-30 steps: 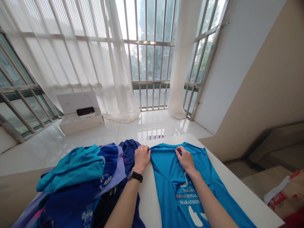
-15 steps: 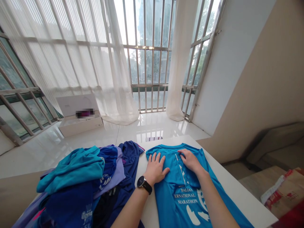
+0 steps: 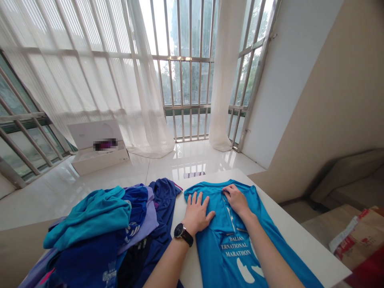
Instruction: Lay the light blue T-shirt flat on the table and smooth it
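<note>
A blue shirt (image 3: 210, 240) with white marathon lettering is spread on the white table (image 3: 303, 236), a part of it folded over near the collar. My left hand (image 3: 196, 213) lies flat on the shirt's left side, fingers spread; a black watch is on that wrist. Near the collar, on the right, my right hand (image 3: 235, 198) has its thumb and fingertips pinched on the shirt's fabric, at the edge of the folded part.
A heap of clothes (image 3: 90, 216), teal, navy and lilac, lies at the left. Behind it a white open box (image 3: 100, 159) stands on the glossy ledge. Paper bags (image 3: 357, 240) are at the lower right, near a sofa (image 3: 345, 180).
My right hand has shifted slightly up and left, and its fingers have drawn together on the fabric. My left hand has hardly moved. The view has shifted a little.
</note>
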{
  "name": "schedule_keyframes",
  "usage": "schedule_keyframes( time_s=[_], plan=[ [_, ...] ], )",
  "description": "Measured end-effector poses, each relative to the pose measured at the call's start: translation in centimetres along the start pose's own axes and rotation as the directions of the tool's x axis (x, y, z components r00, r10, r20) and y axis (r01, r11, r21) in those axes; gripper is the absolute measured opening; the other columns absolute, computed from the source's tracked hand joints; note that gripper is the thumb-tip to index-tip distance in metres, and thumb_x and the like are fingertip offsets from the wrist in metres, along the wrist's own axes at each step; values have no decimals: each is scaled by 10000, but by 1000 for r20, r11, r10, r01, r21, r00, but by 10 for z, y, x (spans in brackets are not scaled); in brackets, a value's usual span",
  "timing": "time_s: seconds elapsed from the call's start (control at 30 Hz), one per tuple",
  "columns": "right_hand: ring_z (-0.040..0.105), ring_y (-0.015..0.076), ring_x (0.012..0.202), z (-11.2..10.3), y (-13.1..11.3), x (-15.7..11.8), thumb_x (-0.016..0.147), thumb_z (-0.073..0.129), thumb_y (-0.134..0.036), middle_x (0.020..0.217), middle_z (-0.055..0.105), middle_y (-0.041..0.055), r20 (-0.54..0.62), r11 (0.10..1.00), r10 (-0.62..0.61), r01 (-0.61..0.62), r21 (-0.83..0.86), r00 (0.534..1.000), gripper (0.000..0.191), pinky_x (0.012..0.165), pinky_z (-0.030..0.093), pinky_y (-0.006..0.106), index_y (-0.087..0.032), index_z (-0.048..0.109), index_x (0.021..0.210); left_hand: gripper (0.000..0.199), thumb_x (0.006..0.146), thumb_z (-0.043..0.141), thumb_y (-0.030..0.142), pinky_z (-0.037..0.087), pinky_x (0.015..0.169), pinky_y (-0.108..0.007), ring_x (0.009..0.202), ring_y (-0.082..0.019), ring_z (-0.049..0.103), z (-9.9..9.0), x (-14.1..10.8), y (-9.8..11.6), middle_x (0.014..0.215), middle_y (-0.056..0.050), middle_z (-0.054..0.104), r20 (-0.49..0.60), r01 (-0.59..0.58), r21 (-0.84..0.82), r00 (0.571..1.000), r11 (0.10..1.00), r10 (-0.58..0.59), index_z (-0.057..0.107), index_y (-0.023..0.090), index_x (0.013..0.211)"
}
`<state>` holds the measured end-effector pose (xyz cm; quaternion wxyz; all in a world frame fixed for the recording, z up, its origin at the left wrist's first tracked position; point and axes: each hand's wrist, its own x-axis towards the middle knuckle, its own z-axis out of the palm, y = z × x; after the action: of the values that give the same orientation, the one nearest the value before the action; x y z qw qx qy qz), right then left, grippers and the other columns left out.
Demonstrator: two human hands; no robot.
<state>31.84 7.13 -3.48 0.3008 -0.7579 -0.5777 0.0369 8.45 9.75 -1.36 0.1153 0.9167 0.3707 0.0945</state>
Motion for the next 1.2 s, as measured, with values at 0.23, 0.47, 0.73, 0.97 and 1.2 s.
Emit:
schedule_keyframes(
  time_s=[0.23, 0.47, 0.73, 0.97, 1.2],
  plan=[
    [627, 211, 1106, -28, 24, 16, 947, 356, -263, 1214, 665, 79, -18, 1000, -9, 9, -23, 1000, 383, 960, 485, 342, -234, 678, 1152, 603, 1003, 292, 503, 164, 1202, -546, 1469, -324, 235, -16, -5, 51, 1541, -157, 385, -114, -174, -30, 979, 984, 170, 430, 138, 1463],
    [668, 253, 991, -77, 82, 39, 794, 529, -136, 1152, 720, 91, 152, 978, 79, -48, -202, 985, 325, 844, 487, 346, -239, 740, 1018, 512, 1008, 341, 494, 313, 1130, -565, 1422, -343, 320, -5, -27, 93, 1512, -134, 425, -19, -481, -115, 876, 869, 482, 445, 197, 1412],
    [657, 235, 810, -85, 91, 45, 848, 549, -260, 941, 719, 92, 240, 943, 98, -13, -333, 966, 169, 643, 418, 305, -233, 716, 839, 440, 1006, 357, 476, 322, 1104, -600, 1351, -369, 395, 3, -22, 85, 1367, -145, 546, -11, -420, -110, 907, 901, 422, 546, 177, 1266],
    [666, 228, 851, -78, 78, 30, 913, 439, -304, 1112, 680, 96, 149, 938, 56, 0, -348, 987, 268, 702, 476, 327, -230, 688, 983, 498, 997, 352, 514, 291, 1127, -603, 1382, -360, 363, -4, -23, 83, 1421, -137, 509, 34, -390, -178, 915, 903, 402, 532, 168, 1308],
    [497, 269, 1314, -72, 52, -31, 961, 350, -484, 1402, 566, 102, 117, 955, -106, 134, -264, 988, 481, 1096, 408, 405, -232, 622, 1266, 711, 978, 306, 587, 140, 1158, -646, 1473, -415, 156, -17, -21, 72, 1587, -215, 261, 63, -99, -165, 992, 981, 111, 390, 97, 1486]
  ],
)
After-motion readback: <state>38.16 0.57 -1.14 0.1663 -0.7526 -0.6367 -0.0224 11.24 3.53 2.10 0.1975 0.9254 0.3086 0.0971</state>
